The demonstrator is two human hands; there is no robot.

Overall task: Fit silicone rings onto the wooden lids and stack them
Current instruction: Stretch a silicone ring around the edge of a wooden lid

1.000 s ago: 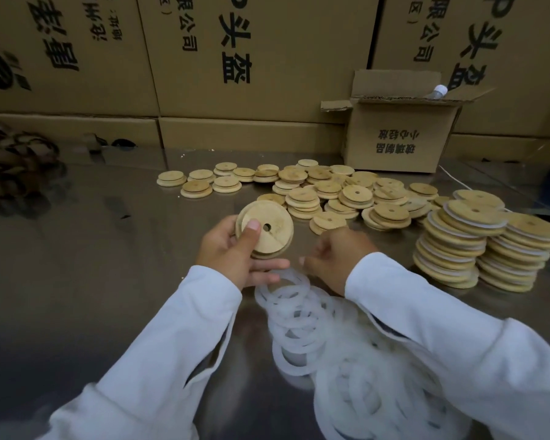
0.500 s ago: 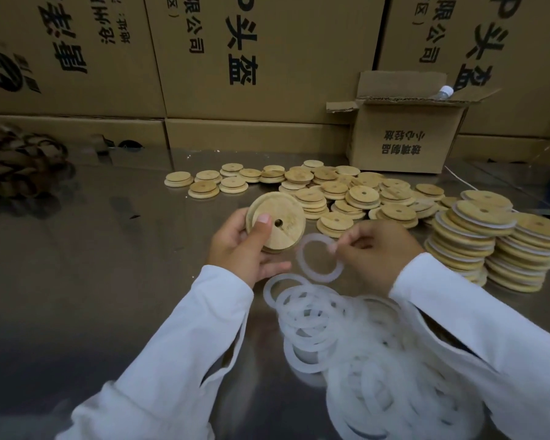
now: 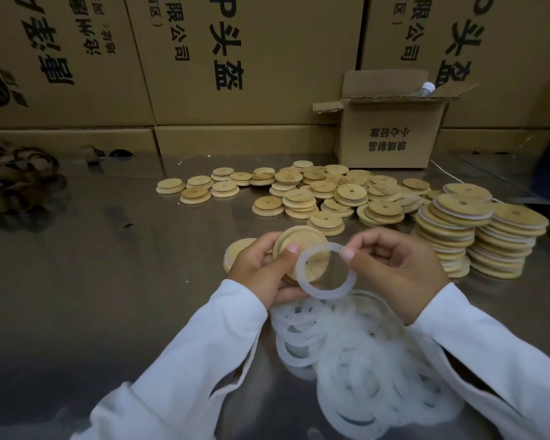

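We work at a reflective metal counter [image 3: 92, 281] backed by stacked cardboard cartons [image 3: 251, 58], with loose wooden lids [image 3: 299, 198] across its far side, ringed stacks [image 3: 458, 227] at the right and a heap of silicone rings [image 3: 362, 360] nearest us. Our left hand [image 3: 261, 274] grips one wooden lid [image 3: 302, 246] tilted up, thumb on its face. Our right hand [image 3: 400, 271] pinches a silicone ring [image 3: 323, 292] by its upper edge between curled fingers [image 3: 346, 253], overlapping the lid's lower right.
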